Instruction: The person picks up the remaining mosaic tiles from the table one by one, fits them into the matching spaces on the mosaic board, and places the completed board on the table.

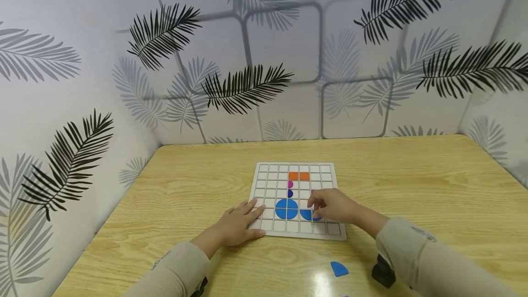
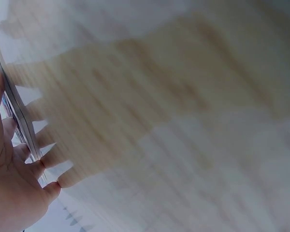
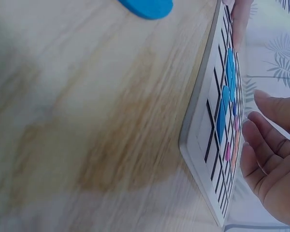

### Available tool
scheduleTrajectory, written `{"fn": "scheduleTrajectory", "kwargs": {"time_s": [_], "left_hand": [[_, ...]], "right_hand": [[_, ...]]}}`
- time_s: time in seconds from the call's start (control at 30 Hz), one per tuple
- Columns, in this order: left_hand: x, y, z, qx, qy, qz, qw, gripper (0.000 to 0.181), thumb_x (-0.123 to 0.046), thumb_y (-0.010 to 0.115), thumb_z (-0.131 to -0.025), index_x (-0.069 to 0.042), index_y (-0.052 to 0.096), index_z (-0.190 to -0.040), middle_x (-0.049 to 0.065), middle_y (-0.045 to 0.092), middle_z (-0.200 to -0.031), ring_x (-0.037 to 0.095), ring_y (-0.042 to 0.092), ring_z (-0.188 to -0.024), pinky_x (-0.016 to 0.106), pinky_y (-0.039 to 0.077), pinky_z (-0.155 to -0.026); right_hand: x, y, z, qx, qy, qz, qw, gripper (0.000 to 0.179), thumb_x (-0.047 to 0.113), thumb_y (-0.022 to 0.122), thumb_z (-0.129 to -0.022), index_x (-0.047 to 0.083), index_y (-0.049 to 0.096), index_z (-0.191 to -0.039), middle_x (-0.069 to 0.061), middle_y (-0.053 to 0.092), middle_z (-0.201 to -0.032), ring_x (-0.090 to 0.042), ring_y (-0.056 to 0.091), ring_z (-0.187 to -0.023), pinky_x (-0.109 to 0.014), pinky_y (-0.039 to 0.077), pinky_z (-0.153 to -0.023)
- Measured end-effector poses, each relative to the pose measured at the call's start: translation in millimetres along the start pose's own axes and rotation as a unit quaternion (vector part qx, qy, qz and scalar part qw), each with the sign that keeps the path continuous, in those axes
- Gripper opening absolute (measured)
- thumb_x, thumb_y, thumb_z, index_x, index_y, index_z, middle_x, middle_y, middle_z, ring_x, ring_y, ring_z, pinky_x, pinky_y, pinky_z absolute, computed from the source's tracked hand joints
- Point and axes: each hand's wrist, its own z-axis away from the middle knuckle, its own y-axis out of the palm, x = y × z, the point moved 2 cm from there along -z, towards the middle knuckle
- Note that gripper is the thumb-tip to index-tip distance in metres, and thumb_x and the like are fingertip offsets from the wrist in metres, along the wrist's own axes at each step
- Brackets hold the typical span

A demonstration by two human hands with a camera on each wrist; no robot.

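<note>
A white gridded board (image 1: 297, 227) lies on the table. My left hand (image 1: 237, 227) rests on its left side, fingers spread and the thumb at the lower left corner. Blue quarter pieces (image 1: 281, 204) form a circle on the grid; to its right, more blue pieces (image 1: 306, 214) make a lower half circle. My right hand (image 1: 336, 206) is over that half circle with bent fingers, hiding part of it. In the right wrist view its thumb and fingers are apart, with nothing visible between them. Orange squares (image 1: 293, 176), a pink half circle (image 1: 290, 184) and a dark blue half circle (image 1: 290, 193) sit higher up.
A loose blue quarter piece (image 1: 339, 269) lies on the wooden table (image 1: 198, 173) in front of the board. Another blue bit shows at the bottom edge of the head view. Patterned walls (image 1: 284, 104) stand behind and beside the table.
</note>
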Motion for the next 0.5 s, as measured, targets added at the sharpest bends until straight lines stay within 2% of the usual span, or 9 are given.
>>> {"fn": "scheduleTrajectory", "kwargs": {"time_s": [0.27, 0.5], "left_hand": [[-1.7, -2.7, 2.8, 0.002, -0.001, 0.006, 1.0, 0.064, -0.051, 0.04, -0.086, -0.017, 0.023, -0.138, 0.01, 0.014, -0.142, 0.031, 0.014, -0.127, 0.051, 0.015, -0.097], [-1.9, -3.0, 2.7, 0.005, 0.001, 0.003, 1.0, 0.064, -0.052, 0.038, -0.086, -0.018, 0.022, -0.138, 0.009, 0.013, -0.143, 0.031, 0.012, -0.128, 0.051, 0.014, -0.097]], "right_hand": [[1, -9, 15.2, 0.001, -0.018, 0.002, 0.9998, 0.011, 0.002, 0.063, -0.076, 0.004, 0.061, -0.087, 0.003, 0.052, -0.073, -0.014, 0.047, -0.07, -0.027, 0.042, -0.061], [4, -14, 33.2, 0.01, -0.027, -0.022, 0.9994, 0.01, 0.005, 0.063, -0.077, 0.004, 0.061, -0.087, 0.003, 0.055, -0.076, -0.014, 0.048, -0.072, -0.026, 0.042, -0.061]]}}
